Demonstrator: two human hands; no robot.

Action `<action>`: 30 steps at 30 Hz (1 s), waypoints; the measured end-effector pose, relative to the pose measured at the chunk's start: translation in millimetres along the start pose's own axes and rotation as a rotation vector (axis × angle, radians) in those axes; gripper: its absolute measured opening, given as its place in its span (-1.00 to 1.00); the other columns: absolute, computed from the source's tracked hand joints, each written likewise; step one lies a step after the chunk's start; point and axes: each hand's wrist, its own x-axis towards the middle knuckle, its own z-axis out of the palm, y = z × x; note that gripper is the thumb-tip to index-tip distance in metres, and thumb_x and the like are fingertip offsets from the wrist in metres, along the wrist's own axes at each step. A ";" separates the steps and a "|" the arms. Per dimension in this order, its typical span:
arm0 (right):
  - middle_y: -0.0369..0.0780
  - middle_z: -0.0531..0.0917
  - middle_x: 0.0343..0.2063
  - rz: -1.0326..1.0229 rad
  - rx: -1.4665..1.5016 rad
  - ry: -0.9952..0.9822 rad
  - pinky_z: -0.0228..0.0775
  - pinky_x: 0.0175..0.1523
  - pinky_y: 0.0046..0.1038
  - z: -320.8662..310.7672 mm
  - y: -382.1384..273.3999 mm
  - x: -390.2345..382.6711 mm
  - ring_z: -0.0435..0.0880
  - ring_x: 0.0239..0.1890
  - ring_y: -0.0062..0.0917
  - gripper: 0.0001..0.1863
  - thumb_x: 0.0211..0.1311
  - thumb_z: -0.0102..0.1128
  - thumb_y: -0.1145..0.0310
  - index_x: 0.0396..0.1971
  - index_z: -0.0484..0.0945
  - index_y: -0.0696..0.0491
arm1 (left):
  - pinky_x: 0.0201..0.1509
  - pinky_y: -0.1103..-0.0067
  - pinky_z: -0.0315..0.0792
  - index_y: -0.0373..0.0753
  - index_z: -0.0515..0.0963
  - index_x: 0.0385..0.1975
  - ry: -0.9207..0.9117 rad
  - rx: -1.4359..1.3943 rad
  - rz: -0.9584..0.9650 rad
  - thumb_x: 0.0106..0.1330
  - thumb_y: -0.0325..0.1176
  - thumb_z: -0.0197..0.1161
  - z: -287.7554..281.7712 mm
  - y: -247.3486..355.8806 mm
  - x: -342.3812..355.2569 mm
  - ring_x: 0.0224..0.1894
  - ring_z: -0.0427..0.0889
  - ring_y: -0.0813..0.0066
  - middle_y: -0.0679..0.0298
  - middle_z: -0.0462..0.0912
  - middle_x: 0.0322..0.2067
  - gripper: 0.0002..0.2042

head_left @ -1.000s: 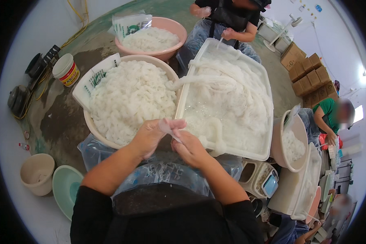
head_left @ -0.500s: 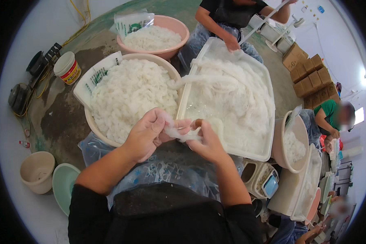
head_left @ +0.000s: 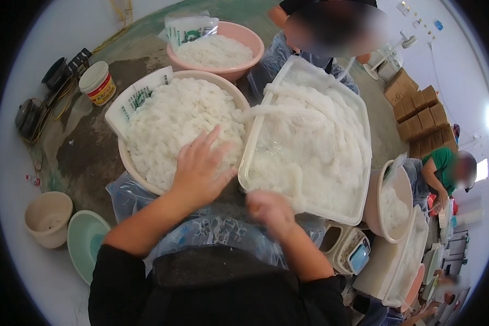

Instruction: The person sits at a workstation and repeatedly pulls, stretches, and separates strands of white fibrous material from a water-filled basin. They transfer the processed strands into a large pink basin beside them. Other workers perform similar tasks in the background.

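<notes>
My left hand (head_left: 202,167) is open, its fingers spread over the near right rim of a large cream basin (head_left: 126,162). Knotted, wet white translucent pieces (head_left: 182,119) heap up in that basin. Just below the near left corner of a white tray (head_left: 358,190), my right hand (head_left: 271,213) is smeared by motion, so its fingers cannot be made out. Inside the tray lies a mass of long, wet white strands (head_left: 315,125) in shallow water. One soft tube-like strand (head_left: 288,110) runs over the tray's left rim to the basin.
A pink basin (head_left: 255,54) of similar white pieces stands behind. A co-worker (head_left: 285,49) sits beyond the tray. At right are another filled basin (head_left: 372,212) and a small device (head_left: 356,252). A white bucket (head_left: 98,82), beige tub (head_left: 48,220) and green basin (head_left: 76,244) stand left.
My hands have moved apart, and the white strand stretched between them is no longer seen there. My left hand has spread its fingers over the basin. The co-worker opposite has leaned forward.
</notes>
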 end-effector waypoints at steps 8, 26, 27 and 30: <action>-0.22 0.43 -0.44 -0.277 1.079 0.430 0.21 0.00 -0.31 18.9 3.6 6.6 0.42 -0.25 -0.31 -0.83 -0.02 0.08 0.31 -0.54 0.45 0.12 | 0.32 0.20 0.01 -0.18 0.62 -0.18 -0.248 -1.244 -0.160 0.15 -0.25 0.27 8.8 26.6 -18.1 0.29 0.19 0.06 0.10 0.42 0.12 -0.74; -0.20 0.52 -0.47 0.291 -0.194 -0.032 0.31 -0.33 -0.35 11.2 33.6 -2.3 0.49 -0.48 -0.42 -0.82 0.15 0.00 0.32 -0.37 0.50 0.11 | 0.31 0.13 0.12 -0.09 0.53 -0.41 -0.373 -0.437 0.316 0.18 -0.33 0.19 9.7 -7.4 -16.0 0.02 0.54 0.31 0.32 0.59 -0.23 -0.96; -0.20 0.53 -0.44 0.363 0.091 0.036 0.31 -0.32 -0.34 7.9 23.7 -3.8 0.50 -0.45 -0.41 -0.81 0.12 0.03 0.31 -0.35 0.49 0.10 | 0.30 0.15 0.15 -0.11 0.51 -0.37 -0.341 -0.493 0.306 0.23 -0.33 0.15 2.4 -4.8 -10.5 0.04 0.53 0.30 0.28 0.59 -0.21 -0.95; -0.15 0.50 -0.43 0.315 0.279 0.097 0.32 -0.26 -0.34 -8.4 17.4 -6.6 0.49 -0.35 -0.31 -0.67 -0.05 0.18 0.28 -0.26 0.41 0.09 | 0.27 0.18 0.23 -0.20 0.37 -0.25 -0.375 -1.293 -0.173 0.36 -0.34 -0.01 -10.8 -0.8 -11.5 0.10 0.49 0.13 0.01 0.50 -0.05 -0.90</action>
